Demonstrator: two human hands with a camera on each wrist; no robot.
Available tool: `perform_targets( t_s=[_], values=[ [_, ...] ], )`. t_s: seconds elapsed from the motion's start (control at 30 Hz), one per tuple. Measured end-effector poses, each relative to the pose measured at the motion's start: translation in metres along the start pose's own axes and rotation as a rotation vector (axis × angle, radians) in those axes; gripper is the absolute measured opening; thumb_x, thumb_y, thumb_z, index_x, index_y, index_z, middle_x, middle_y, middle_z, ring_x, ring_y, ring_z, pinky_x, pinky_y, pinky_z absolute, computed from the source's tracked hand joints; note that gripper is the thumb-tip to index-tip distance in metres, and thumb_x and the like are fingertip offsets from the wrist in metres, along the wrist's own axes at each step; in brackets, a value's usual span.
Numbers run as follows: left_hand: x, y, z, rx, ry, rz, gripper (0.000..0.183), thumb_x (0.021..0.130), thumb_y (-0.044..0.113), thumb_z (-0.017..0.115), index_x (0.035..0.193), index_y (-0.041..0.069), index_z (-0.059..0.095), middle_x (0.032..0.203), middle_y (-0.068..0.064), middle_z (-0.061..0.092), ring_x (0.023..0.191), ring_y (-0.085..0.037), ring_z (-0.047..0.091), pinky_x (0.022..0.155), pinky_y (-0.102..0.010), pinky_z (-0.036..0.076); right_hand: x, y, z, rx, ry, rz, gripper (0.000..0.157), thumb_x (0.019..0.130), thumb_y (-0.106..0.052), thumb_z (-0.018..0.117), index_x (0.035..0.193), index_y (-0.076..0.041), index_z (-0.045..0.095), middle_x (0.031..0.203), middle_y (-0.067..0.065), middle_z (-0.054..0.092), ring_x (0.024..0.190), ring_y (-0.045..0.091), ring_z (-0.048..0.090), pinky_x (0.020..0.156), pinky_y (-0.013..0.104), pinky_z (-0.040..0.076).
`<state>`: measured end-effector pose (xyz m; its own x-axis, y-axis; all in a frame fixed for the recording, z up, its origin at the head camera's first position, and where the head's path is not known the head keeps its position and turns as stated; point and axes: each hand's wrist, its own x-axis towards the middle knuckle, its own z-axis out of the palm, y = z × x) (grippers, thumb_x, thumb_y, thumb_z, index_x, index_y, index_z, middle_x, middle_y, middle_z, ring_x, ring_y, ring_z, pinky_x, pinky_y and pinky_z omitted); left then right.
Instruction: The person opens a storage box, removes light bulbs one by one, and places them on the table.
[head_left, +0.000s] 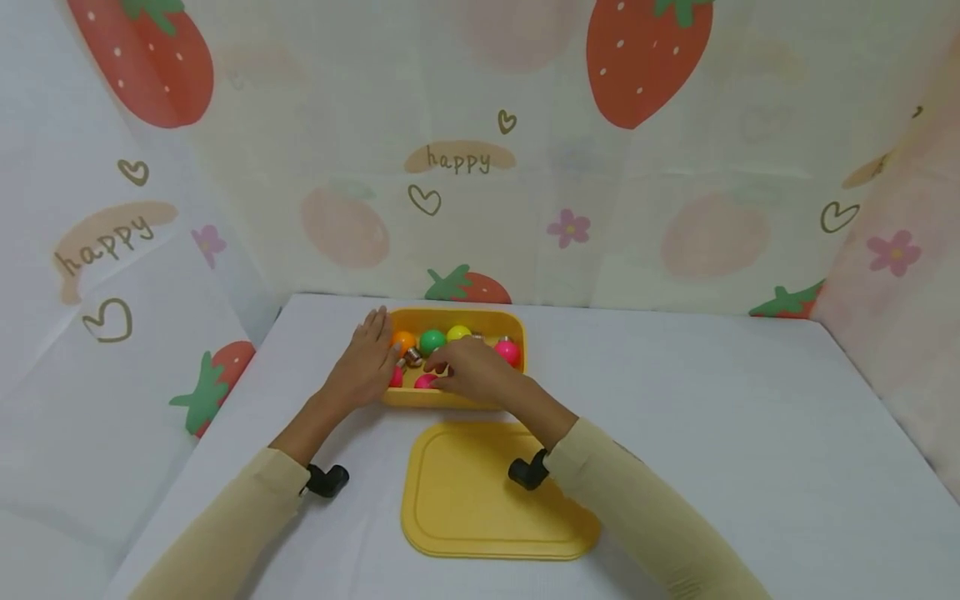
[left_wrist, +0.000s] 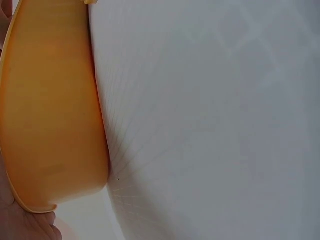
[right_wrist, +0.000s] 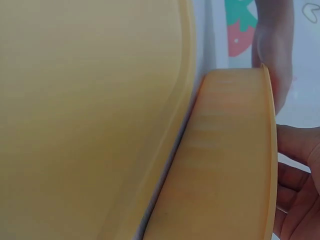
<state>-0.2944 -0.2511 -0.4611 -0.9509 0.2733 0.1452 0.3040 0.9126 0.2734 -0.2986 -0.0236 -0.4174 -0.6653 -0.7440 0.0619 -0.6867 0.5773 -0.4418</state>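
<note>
A yellow plastic box [head_left: 450,399] stands toward the back of the table, with several light bulbs inside. An orange bulb [head_left: 403,341], a green bulb [head_left: 432,342], a yellow bulb [head_left: 458,332] and a pink bulb [head_left: 507,352] lie among them. Along the box's left rim rests my left hand [head_left: 363,367], its fingers stretched forward. My right hand [head_left: 472,367] reaches over the front wall into the box, thumb and forefinger apart. The thumb is right at another pink bulb [head_left: 425,382] near the front wall. In the right wrist view, the fingers pass over the rim.
In front of the box lies its flat yellow lid [head_left: 465,500], partly under my right forearm. The table has a white cloth [head_left: 712,442]. Strawberry-patterned curtains [head_left: 637,167] enclose the back and sides.
</note>
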Motion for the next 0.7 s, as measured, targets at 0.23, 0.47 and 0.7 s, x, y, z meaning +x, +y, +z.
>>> perform_targets(
  t_s=[0.23, 0.47, 0.7],
  values=[
    [-0.001, 0.001, -0.001, 0.000, -0.009, -0.007, 0.062, 0.111, 0.025, 0.031, 0.155, -0.015, 0.013, 0.165, -0.029, 0.008, 0.154, -0.044, 0.005, 0.123, -0.055, 0.006, 0.008, -0.002, 0.001, -0.081, -0.044, 0.002, 0.022, 0.094, -0.022, 0.075, 0.114, -0.013, 0.078, 0.105, -0.003, 0.075, 0.096, 0.013, 0.067, 0.086, 0.024, 0.054],
    [-0.001, 0.001, -0.001, -0.002, 0.001, -0.006, 0.062, 0.111, 0.025, 0.032, 0.155, -0.016, 0.014, 0.165, -0.029, 0.009, 0.154, -0.044, 0.006, 0.123, -0.056, 0.008, 0.013, -0.006, 0.002, -0.092, -0.086, 0.036, 0.022, 0.094, -0.020, 0.076, 0.114, -0.014, 0.078, 0.104, -0.004, 0.075, 0.093, 0.011, 0.065, 0.085, 0.022, 0.054],
    [-0.001, 0.000, 0.000, -0.017, 0.005, -0.009, 0.063, 0.111, 0.026, 0.032, 0.155, -0.015, 0.014, 0.166, -0.029, 0.009, 0.154, -0.043, 0.005, 0.123, -0.056, 0.007, 0.021, -0.006, 0.004, -0.076, -0.121, 0.070, 0.024, 0.093, -0.016, 0.077, 0.116, -0.013, 0.078, 0.099, -0.003, 0.074, 0.088, 0.011, 0.062, 0.080, 0.018, 0.053]
  ],
)
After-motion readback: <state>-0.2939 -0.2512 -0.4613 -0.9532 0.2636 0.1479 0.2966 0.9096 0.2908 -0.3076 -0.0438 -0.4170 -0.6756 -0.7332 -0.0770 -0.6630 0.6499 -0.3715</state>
